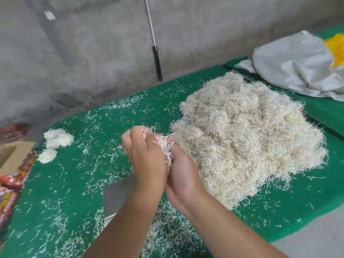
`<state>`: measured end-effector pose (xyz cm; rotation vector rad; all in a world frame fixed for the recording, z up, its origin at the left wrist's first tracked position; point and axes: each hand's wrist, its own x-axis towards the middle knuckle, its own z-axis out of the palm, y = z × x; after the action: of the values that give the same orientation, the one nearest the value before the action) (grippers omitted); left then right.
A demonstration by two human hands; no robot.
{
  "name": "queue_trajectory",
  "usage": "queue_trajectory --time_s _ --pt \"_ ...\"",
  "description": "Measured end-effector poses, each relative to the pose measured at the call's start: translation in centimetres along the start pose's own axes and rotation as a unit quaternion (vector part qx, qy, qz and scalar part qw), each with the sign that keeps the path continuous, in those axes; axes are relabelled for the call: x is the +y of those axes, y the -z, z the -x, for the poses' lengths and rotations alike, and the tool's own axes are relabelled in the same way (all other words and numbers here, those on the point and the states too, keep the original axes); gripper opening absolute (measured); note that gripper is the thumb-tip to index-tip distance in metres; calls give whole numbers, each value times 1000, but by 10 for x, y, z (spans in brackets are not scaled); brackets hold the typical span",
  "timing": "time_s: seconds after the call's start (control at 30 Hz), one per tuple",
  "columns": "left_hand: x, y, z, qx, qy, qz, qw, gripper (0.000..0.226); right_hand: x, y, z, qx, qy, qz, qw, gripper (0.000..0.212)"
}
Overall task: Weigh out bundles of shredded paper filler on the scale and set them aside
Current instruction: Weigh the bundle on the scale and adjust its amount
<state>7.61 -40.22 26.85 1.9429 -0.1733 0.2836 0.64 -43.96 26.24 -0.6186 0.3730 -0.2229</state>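
A big heap of beige shredded paper filler [243, 135] lies on the green mat [65, 183]. At the heap's left edge, my left hand [147, 155] and my right hand [183, 175] are pressed together around a small bundle of shreds [165, 146], fingers curled on it. Strands stick out between the palms and above the fingers. Three small white bundles [55, 142] sit apart at the mat's far left. No scale is visible; a grey flat surface [119, 194] shows under my left forearm through a cut in the mat.
Loose shreds litter the mat, thickest near the front [167, 229]. A grey sack [297, 66] with yellow material [337, 49] lies at the back right. A cardboard box [13, 157] and patterned cloth [9, 192] sit at the left. A black-handled tool [157, 62] leans on the concrete wall.
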Motion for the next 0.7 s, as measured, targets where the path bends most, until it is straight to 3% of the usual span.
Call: queue_trajectory --time_s 0.13,0.33,0.5,0.7 --pt "4 2 5 -20 -27 22 999 34 -2 -4 -1 18 -3 12 1000 43" --pt "24 13 20 -66 -215 48 973 38 -39 -17 -9 -25 27 37 999 26" --pt "25 20 25 -136 -404 -41 904 44 -61 -9 -32 -22 -4 37 999 38" --pt "24 29 12 -65 -458 -119 879 47 -66 -18 -34 -92 -87 -61 990 69"
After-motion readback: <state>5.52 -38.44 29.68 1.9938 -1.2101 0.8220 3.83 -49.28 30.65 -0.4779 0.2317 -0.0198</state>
